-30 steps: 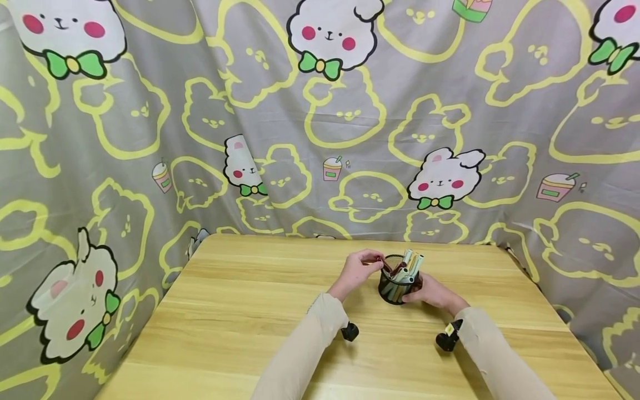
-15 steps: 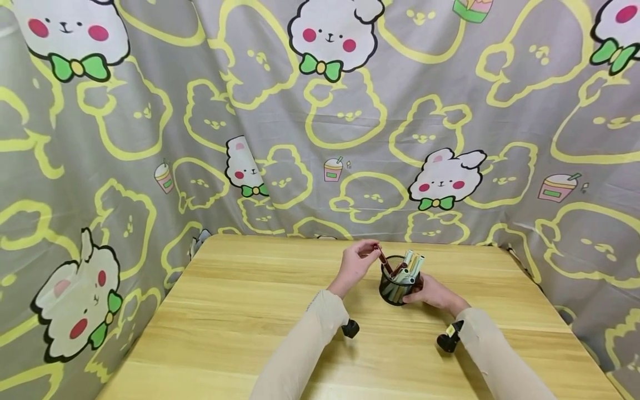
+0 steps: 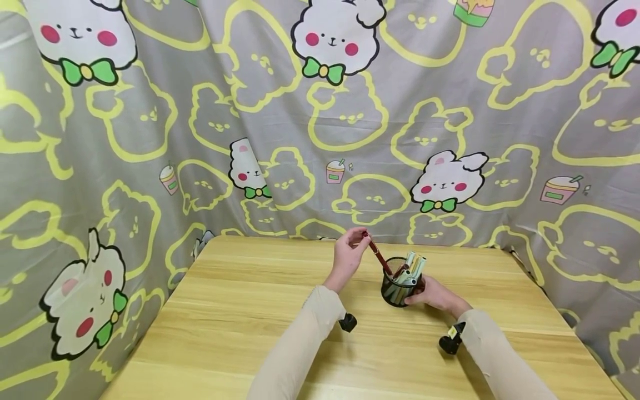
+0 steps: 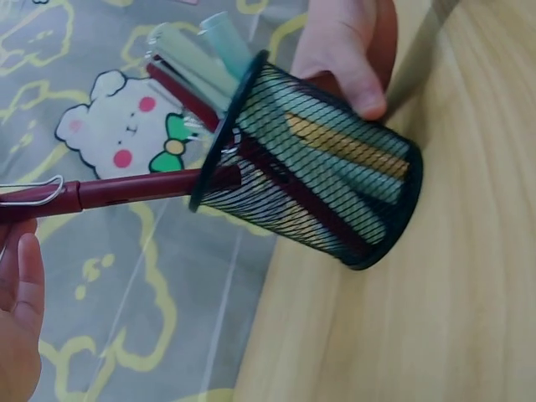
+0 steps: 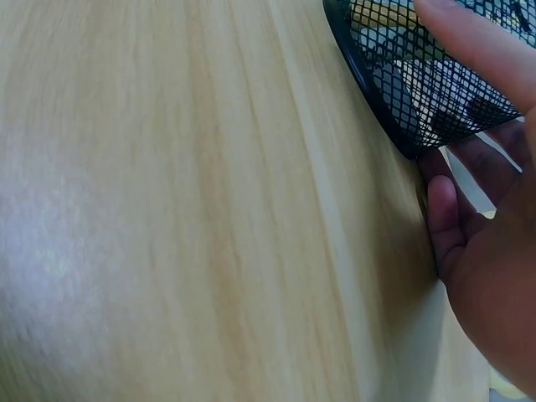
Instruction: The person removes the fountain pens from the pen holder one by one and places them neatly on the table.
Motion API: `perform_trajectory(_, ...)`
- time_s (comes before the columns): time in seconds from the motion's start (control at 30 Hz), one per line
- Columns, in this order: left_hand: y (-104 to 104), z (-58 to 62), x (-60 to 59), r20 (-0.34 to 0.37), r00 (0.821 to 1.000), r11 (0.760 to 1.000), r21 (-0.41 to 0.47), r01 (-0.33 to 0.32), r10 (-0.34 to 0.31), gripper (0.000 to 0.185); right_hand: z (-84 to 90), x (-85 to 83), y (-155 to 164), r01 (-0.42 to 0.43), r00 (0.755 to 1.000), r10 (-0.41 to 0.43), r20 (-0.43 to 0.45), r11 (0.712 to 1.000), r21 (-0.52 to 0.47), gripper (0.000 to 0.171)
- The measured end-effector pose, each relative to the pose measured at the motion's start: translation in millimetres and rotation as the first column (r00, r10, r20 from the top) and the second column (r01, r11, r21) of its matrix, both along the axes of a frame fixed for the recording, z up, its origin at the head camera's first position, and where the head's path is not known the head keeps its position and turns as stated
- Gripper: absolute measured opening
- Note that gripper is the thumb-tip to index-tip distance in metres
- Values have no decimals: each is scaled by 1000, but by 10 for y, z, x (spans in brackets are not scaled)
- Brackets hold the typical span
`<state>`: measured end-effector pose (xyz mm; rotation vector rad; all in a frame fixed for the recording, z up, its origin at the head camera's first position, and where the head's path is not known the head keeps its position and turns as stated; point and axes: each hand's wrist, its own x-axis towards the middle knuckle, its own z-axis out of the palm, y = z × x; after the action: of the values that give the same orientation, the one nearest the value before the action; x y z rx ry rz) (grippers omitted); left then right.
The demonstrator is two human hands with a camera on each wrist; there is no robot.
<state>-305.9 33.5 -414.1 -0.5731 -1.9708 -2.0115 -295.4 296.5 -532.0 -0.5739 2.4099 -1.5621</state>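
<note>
Head view: the left hand (image 3: 347, 256) is pinching a dark red pen (image 3: 378, 256) by its top, lower end dipping into the black mesh pen cup (image 3: 398, 289) on the wooden table (image 3: 240, 311), while the right hand (image 3: 434, 293) is wrapping round the cup. Left wrist cam: the pen (image 4: 126, 191) is showing a silver clip, no readable writing, with pale green pens (image 4: 197, 59) poking out of the cup (image 4: 335, 180) and the hand (image 4: 18, 318) cut off at the edge. Right wrist cam: only the cup's base (image 5: 419, 75) and a few curled fingers (image 5: 469, 50) against it are fitting in, rest cropped.

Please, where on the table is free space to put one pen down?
Bare wood lies left of the left hand, toward the table edge by the curtain, and in front between both sleeves. It is crowded around the mesh pen holder, which the right hand grips.
</note>
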Motion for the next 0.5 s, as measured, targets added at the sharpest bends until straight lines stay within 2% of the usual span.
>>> perform_trajectory(0.2, -63, 70, -81, -11, 1000, 1000, 11, 7, -7, 23, 3, -3, 6, 34, 999, -34, 16, 999, 21, 72)
perform_trajectory(0.5, -212, 211, -171, -54, 998, 998, 45, -40, 42, 23, 1, 3, -8, -3, 999, 4, 32, 999, -41, 71)
